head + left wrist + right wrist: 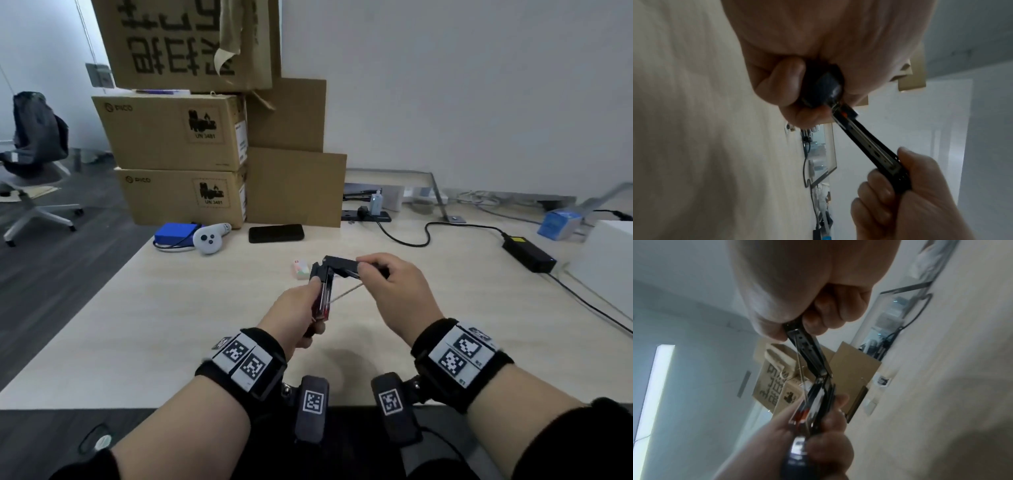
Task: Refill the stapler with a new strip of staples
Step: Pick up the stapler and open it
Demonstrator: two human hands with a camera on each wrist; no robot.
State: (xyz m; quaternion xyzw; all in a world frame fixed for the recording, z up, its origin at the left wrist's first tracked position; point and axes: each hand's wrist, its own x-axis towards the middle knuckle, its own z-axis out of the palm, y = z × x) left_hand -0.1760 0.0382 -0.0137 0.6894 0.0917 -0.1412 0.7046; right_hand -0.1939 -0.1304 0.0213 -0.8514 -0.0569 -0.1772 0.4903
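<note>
Two hands grip open stapler [334, 274]: left hand [298, 313] base, right hand [394, 291] lid.

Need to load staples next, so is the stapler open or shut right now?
Open: the stapler is hinged apart, left hand holding one half, right hand the other.

black stapler [334, 270] hinged wide open, held above counter [171, 325]; base with red insert points toward viewer, top arm angled right, thin spring rod [346, 292] stretched between. small staple box [300, 269] on counter just behind.
</note>
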